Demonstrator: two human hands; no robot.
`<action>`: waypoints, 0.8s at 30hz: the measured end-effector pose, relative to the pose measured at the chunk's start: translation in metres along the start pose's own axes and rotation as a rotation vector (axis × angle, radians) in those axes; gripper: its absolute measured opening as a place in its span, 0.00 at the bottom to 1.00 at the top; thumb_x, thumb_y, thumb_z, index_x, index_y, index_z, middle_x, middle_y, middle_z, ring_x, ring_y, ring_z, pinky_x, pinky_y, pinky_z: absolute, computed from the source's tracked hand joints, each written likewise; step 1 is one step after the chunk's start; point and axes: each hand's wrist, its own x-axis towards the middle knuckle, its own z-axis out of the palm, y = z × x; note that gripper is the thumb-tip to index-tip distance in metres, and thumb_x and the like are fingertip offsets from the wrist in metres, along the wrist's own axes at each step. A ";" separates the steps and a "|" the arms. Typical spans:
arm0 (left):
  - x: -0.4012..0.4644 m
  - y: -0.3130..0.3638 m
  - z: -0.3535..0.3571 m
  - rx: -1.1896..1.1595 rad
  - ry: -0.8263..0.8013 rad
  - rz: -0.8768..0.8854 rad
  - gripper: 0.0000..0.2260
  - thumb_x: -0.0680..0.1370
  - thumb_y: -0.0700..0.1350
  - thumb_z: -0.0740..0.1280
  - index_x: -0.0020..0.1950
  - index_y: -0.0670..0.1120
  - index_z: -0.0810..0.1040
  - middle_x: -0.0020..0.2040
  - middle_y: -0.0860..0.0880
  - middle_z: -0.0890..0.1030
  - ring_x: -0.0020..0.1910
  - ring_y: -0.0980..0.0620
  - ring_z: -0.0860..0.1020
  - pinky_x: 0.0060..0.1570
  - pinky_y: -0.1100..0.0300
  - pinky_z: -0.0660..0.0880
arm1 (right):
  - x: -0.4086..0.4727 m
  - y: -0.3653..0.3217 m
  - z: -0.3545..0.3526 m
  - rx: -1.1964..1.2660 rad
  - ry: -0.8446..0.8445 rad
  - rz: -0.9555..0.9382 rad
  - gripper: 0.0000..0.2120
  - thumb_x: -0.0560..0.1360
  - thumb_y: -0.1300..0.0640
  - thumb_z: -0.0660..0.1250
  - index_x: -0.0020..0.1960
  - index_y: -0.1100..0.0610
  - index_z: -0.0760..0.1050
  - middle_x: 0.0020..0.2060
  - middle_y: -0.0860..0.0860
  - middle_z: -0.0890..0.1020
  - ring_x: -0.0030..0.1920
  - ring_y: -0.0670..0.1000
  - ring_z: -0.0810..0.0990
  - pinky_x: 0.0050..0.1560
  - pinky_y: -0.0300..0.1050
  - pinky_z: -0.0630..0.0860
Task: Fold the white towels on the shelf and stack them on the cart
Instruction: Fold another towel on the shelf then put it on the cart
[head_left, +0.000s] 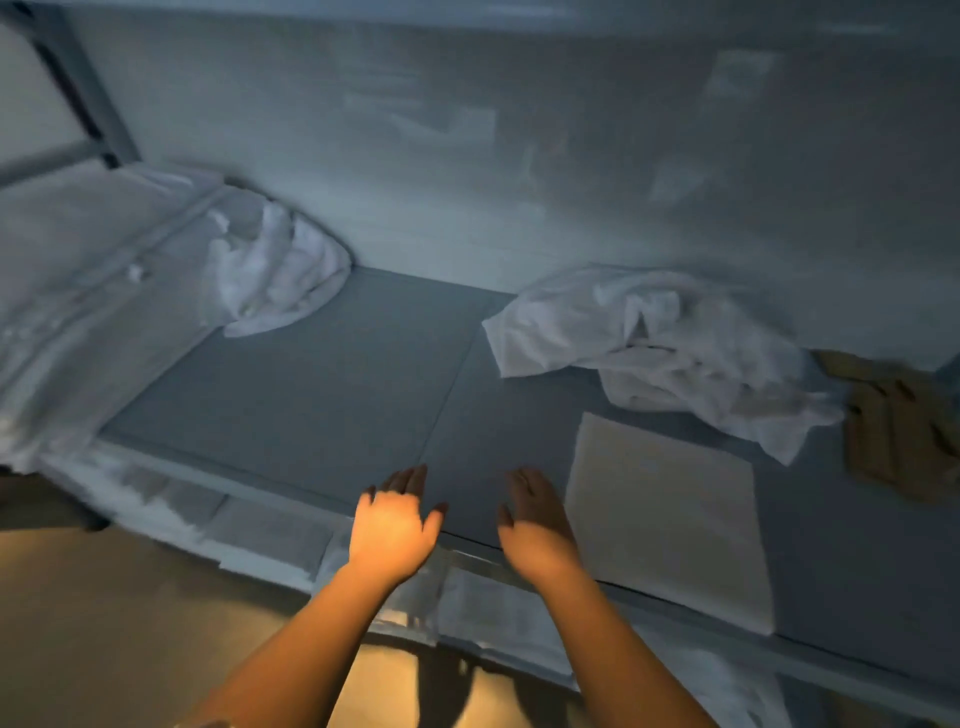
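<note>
A grey shelf (322, 384) fills the middle of the head view. One crumpled white towel (280, 270) lies at its back left. A second, larger crumpled white towel (665, 353) lies at the back right. A flat folded white towel (665, 514) rests on the shelf near the front edge, right of my hands. My left hand (392, 525) and my right hand (535, 525) hover side by side over the shelf's front edge, fingers straight, holding nothing. The whole frame is blurred.
A tan cloth (904, 436) lies at the far right of the shelf. White folded linen (88, 291) is stacked along the left side. More white fabric (260, 530) shows on a lower level below the shelf edge. Brown floor (104, 623) lies at lower left.
</note>
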 end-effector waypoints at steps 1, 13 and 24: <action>-0.002 -0.009 -0.005 0.009 0.024 -0.024 0.27 0.79 0.59 0.57 0.75 0.48 0.62 0.71 0.49 0.70 0.70 0.50 0.67 0.67 0.54 0.61 | 0.004 -0.011 0.005 -0.001 -0.009 -0.020 0.24 0.80 0.55 0.57 0.75 0.56 0.61 0.75 0.52 0.60 0.75 0.50 0.55 0.71 0.38 0.51; -0.004 -0.150 -0.054 -0.121 0.187 -0.297 0.24 0.79 0.57 0.58 0.73 0.49 0.64 0.65 0.51 0.73 0.67 0.51 0.69 0.68 0.52 0.59 | 0.057 -0.160 0.070 -0.008 -0.155 -0.267 0.24 0.81 0.52 0.54 0.76 0.54 0.57 0.77 0.51 0.56 0.76 0.50 0.52 0.74 0.42 0.52; 0.062 -0.341 -0.104 -0.154 0.170 -0.255 0.28 0.80 0.58 0.57 0.77 0.49 0.58 0.73 0.48 0.67 0.69 0.47 0.67 0.68 0.50 0.61 | 0.148 -0.322 0.144 -0.010 -0.096 -0.175 0.23 0.79 0.53 0.59 0.74 0.56 0.62 0.75 0.54 0.59 0.75 0.51 0.56 0.72 0.39 0.53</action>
